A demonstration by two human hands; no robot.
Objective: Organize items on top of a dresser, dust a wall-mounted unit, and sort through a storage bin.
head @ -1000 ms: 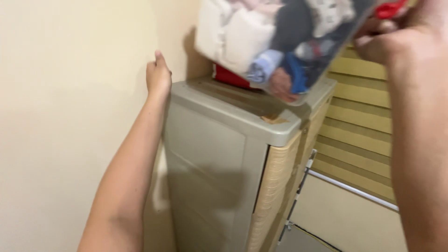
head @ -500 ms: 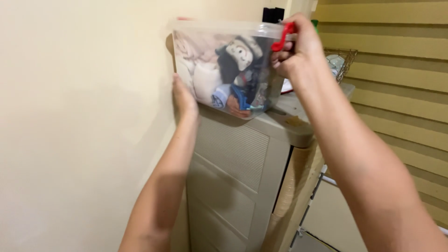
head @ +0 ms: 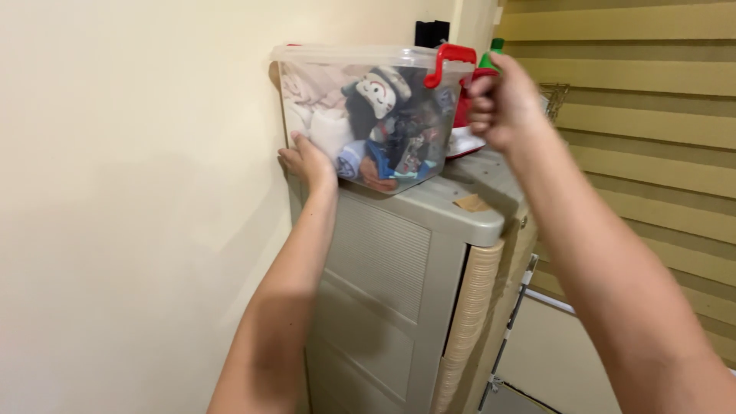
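Note:
A clear plastic box (head: pixel 399 115) with a red latch (head: pixel 451 57) stands on top of a tall beige drawer cabinet (head: pixel 391 276), close to the cream wall. It is packed with folded clothes and a small soft toy. My left hand (head: pixel 310 162) grips the box's lower left corner, fingers against its side at the cabinet's top edge. My right hand (head: pixel 502 103) is curled into a loose fist just right of the box, below the red latch, and I see nothing held in it.
Behind the box stand a red object (head: pixel 468 103), a green-topped bottle (head: pixel 491 55) and a dark item (head: pixel 432 32). A wire basket (head: pixel 556 98) sits further right. Beige striped blinds (head: pixel 644 138) cover the right side. A tan scrap (head: pixel 471 203) lies on the cabinet top.
The box came down from a tilted, raised position and now rests flat on the cabinet. My right hand has come off the red latch; my left hand slid down to the lower corner.

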